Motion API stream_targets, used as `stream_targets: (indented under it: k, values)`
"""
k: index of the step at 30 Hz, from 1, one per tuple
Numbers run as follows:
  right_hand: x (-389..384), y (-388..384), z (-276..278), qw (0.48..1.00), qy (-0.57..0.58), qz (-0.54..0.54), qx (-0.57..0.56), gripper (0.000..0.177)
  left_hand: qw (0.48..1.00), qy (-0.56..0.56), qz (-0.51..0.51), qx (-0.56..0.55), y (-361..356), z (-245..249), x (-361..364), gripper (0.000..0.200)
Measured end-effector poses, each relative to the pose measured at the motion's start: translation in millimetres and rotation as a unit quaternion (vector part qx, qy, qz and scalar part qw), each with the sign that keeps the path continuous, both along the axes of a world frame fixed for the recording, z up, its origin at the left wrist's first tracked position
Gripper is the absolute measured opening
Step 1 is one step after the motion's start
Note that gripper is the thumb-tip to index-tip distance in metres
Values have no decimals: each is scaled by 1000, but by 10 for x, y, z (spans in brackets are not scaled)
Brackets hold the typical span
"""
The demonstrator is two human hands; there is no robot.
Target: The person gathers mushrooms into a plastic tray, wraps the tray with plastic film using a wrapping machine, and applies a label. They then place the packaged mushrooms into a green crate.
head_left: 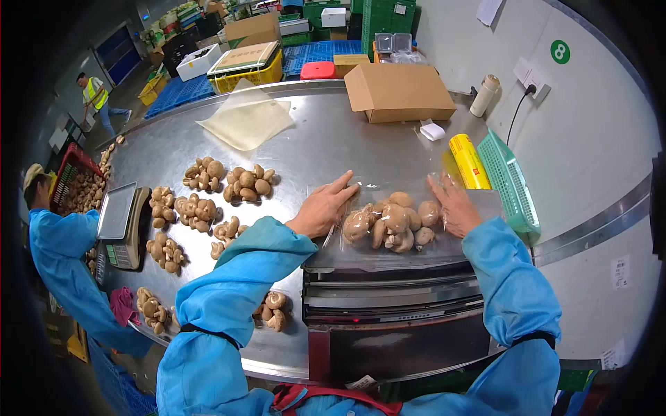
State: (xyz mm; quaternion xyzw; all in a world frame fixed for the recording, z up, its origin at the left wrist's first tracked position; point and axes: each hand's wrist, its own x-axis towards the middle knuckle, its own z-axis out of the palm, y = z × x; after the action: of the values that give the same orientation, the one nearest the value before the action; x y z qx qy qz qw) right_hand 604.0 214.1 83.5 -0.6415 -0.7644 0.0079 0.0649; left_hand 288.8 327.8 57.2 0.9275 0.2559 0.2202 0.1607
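Mushrooms (pixel 395 218) lie under clear film (pixel 447 255) at the near side of the surface (pixel 319 132), between left hand (pixel 320 209) and right hand (pixel 458 208), fingers apart, best smoothing evenly without crushing caps.

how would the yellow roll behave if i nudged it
The yellow roll would likely roll, being cylindrical and on its side. The green basket beside it would probably block it that way. It looks glossy, so may feel slippery.
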Motion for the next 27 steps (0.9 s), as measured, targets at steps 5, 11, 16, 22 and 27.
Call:
stream_targets:
  k: [5,11,16,22,27]
  values:
    - [34,30,-126,999,-37,15,22,64,998,40,39,0,-89,20,28,41]
    - [-141,-401,-94,990,133,28,-28,52,978,-148,8,-146,-233,-280,-15,31]
    - [-336,-715,47,789,584,-97,-162,34,888,-194,35,-415,-677,127,-118,37]
    - [-434,-936,326,587,756,-198,-213,29,739,-185,147,-631,-928,451,-91,36]
    - [-673,-1741,288,594,721,-256,-249,24,687,-158,122,-698,-1688,479,-458,39]
